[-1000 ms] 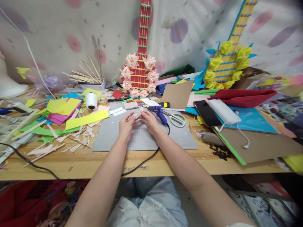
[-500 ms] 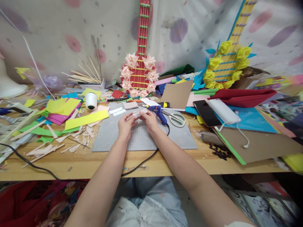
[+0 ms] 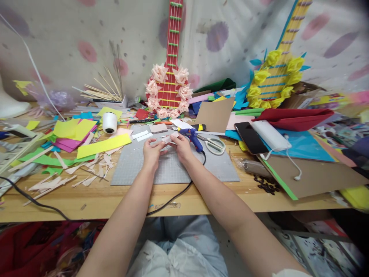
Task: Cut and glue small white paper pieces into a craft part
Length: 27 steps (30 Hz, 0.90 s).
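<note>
Both hands meet over the far half of a grey cutting mat (image 3: pixel 173 169) on the wooden counter (image 3: pixel 115 198). The left hand (image 3: pixel 152 151) and the right hand (image 3: pixel 182 146) each pinch one end of a small pale pink paper piece (image 3: pixel 168 139), fingertips closed on it, the grip narrow and tight; the piece sits between the two hands, held just above the mat. How it is folded is too small to tell.

At 1 o'clock from the right hand, just beside it, lies a blue glue gun (image 3: pixel 192 137), its black cord (image 3: pixel 175 196) running back over the mat and off the near edge of the counter. Further on at 2 o'clock lie scissors (image 3: pixel 215 144) with pale handles. At 11 o'clock from the left hand are two white paper strips (image 3: pixel 142 135), and beyond them at 10 o'clock a white spool (image 3: pixel 110 122). A long yellow strip (image 3: pixel 104 145) lies at 9 o'clock, with pink scraps (image 3: pixel 86 169) scattered near it.

At 12 o'clock, against the wall, stands a red paper guitar (image 3: pixel 169 88) ringed with pink flowers. At 2 o'clock leans a yellow guitar (image 3: pixel 276 77) with yellow flowers. A black phone (image 3: pixel 250 137) and a white power bank (image 3: pixel 271 134) lie side by side at 3 o'clock.
</note>
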Motion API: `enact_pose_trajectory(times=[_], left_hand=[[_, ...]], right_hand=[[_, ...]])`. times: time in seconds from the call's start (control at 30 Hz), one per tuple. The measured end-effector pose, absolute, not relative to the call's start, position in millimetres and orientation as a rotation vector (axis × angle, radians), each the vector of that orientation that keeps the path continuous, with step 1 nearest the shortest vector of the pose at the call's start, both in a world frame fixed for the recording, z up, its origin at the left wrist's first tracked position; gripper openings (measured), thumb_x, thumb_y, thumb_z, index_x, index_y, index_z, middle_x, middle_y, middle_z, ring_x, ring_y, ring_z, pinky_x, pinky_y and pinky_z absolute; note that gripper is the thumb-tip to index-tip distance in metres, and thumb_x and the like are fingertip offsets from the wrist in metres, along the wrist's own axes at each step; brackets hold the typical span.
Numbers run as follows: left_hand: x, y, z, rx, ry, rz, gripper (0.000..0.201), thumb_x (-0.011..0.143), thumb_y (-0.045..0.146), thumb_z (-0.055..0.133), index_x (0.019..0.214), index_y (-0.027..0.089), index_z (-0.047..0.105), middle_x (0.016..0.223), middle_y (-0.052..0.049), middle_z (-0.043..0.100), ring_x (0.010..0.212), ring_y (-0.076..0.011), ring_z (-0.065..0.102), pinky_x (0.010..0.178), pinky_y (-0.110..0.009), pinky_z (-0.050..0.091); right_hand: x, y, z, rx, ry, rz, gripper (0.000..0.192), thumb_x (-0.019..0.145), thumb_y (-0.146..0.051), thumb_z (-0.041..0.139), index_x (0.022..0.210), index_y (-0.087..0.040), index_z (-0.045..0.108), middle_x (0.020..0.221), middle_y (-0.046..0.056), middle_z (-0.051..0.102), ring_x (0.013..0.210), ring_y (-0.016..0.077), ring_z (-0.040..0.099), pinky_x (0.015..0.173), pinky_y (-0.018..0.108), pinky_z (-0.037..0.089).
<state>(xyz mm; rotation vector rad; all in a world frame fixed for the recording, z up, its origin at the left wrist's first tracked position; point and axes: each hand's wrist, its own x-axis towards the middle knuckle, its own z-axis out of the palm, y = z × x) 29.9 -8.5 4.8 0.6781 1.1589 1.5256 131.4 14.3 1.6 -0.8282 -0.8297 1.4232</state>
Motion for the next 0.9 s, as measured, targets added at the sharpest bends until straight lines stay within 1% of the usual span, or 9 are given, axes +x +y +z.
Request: enact_pose_trajectory(times=[0.13,0.23,0.37,0.43,0.53,0.63,0.73,0.9], left_hand=[[29.6,-7.3,4.2,0.67,1.165,1.519,0.044,0.056,0.012,0.068,0.086,0.019,0.037,0.07,-0.001,0.061,0.065,-0.0179,0.064,0.051,-0.029,0.051],[29.2,-5.1,4.2,0.634,1.187,1.544,0.044,0.054,0.012,0.07,0.085,0.018,0.039,0.07,-0.001,0.061,0.062,-0.0152,0.062,0.05,-0.025,0.049],[27.3,-3.1,5.6,0.548,1.16,1.598,0.04,0.057,0.012,0.068,0.088,0.017,0.043,0.076,-0.002,0.062,0.059,-0.0096,0.059,0.051,-0.019,0.047],[26.1,-3.4,6.4,0.543,1.141,1.594,0.039,0.059,0.012,0.067,0.09,0.016,0.045,0.077,-0.003,0.062,0.058,-0.0081,0.058,0.051,-0.018,0.046],[24.5,-4.6,6.9,0.57,1.11,1.57,0.042,0.059,0.013,0.067,0.095,0.016,0.046,0.076,-0.003,0.062,0.058,-0.009,0.059,0.05,-0.018,0.045],[23.5,-5.2,6.5,0.576,1.069,1.576,0.043,0.059,0.014,0.067,0.096,0.015,0.047,0.076,-0.003,0.063,0.064,-0.0117,0.061,0.051,-0.019,0.046],[23.4,-5.0,6.0,0.578,1.048,1.599,0.04,0.058,0.013,0.067,0.094,0.015,0.048,0.075,-0.003,0.063,0.065,-0.0118,0.061,0.056,-0.021,0.048],[23.2,-4.8,6.0,0.593,1.059,1.607,0.038,0.057,0.014,0.068,0.091,0.014,0.051,0.069,-0.002,0.062,0.058,-0.0097,0.059,0.058,-0.022,0.047]], right_hand=[[132.5,14.2,3.4,-0.813,-0.832,1.438,0.02,0.059,-0.03,0.066,0.072,-0.017,0.059,0.078,-0.001,0.062,0.071,0.0094,0.055,0.068,0.023,0.046],[132.7,13.5,3.7,-0.824,-0.853,1.489,0.023,0.058,-0.032,0.066,0.073,-0.018,0.057,0.078,-0.001,0.061,0.072,0.0095,0.056,0.068,0.024,0.046],[129.1,9.5,2.6,-0.932,-0.99,1.522,0.028,0.053,-0.029,0.07,0.074,-0.017,0.055,0.073,-0.002,0.059,0.065,0.0094,0.055,0.059,0.023,0.044],[126.3,7.4,2.1,-0.969,-1.082,1.475,0.023,0.054,-0.027,0.068,0.07,-0.016,0.055,0.066,-0.003,0.058,0.057,0.0078,0.052,0.054,0.021,0.041],[124.0,6.2,2.0,-1.003,-1.129,1.41,0.015,0.058,-0.024,0.065,0.063,-0.016,0.054,0.055,-0.005,0.054,0.047,0.0056,0.046,0.049,0.02,0.037],[124.9,6.9,2.6,-1.027,-1.13,1.376,0.011,0.058,-0.021,0.063,0.06,-0.016,0.054,0.052,-0.006,0.053,0.044,0.005,0.043,0.047,0.02,0.035],[127.0,7.0,2.7,-1.029,-1.136,1.379,0.011,0.059,-0.021,0.064,0.059,-0.015,0.054,0.05,-0.006,0.053,0.042,0.0047,0.042,0.044,0.019,0.034],[128.4,5.6,0.5,-0.998,-1.189,1.463,0.014,0.058,-0.023,0.067,0.059,-0.015,0.056,0.048,-0.005,0.052,0.04,0.0043,0.042,0.041,0.018,0.033]])
